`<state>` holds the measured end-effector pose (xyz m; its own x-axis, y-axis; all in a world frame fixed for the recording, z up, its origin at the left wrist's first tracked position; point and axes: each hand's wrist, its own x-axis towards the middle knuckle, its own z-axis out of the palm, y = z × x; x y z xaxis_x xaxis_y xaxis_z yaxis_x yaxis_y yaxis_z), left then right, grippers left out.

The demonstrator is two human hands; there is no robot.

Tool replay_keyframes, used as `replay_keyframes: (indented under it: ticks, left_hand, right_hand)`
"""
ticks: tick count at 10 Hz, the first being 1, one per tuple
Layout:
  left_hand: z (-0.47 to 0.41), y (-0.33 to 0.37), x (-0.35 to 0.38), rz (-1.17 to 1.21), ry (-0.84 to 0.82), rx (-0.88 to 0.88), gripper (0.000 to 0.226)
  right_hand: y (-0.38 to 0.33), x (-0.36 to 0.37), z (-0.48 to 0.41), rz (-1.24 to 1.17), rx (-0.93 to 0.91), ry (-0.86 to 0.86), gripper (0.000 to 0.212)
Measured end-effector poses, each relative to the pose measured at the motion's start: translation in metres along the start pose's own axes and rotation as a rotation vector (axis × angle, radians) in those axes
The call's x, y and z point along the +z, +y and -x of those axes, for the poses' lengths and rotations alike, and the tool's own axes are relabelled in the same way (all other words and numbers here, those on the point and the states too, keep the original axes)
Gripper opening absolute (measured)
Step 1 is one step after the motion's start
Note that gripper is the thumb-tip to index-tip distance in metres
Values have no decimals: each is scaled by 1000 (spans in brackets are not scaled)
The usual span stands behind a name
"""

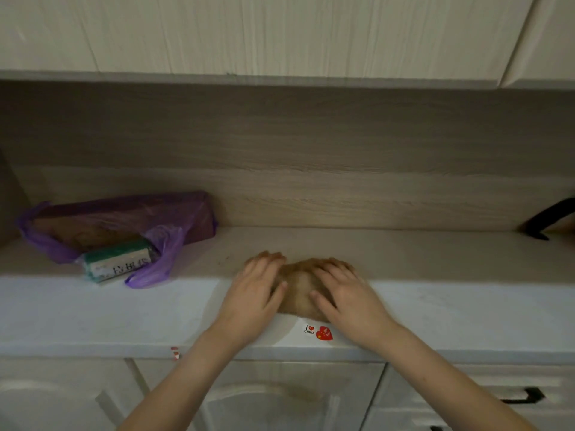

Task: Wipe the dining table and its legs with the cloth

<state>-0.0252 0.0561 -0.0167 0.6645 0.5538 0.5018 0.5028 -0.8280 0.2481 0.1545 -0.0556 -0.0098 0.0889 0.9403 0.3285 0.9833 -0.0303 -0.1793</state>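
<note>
Two flat, unclenched grips: our left hand [258, 293] and right hand [347, 298] press the brown cloth [298, 284] lying between them, equally near.

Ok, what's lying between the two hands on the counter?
The brown cloth; left hand and right hand each rest on an end of it, shown in the head view.
</note>
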Motion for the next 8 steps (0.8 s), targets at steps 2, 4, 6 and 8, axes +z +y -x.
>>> replay_keyframes:
  ticks: [2, 4, 6, 8]
  left_hand:
    - [-14, 3, 25, -39, -372, 41, 93]
    - [-58, -9, 36, -142, -337, 84, 68]
    - [-93, -21, 51, -88, -444, -82, 55]
    - [-86, -17, 34, 107, -287, -197, 66]
  right_hand:
    - [23, 10, -15, 28, 7, -159, 96]
    - [55, 24, -65, -10, 99, -263, 64]
    - [79, 37, -100, -2, 94, -226, 62]
    - [64, 18, -80, -394, 169, 99, 51]
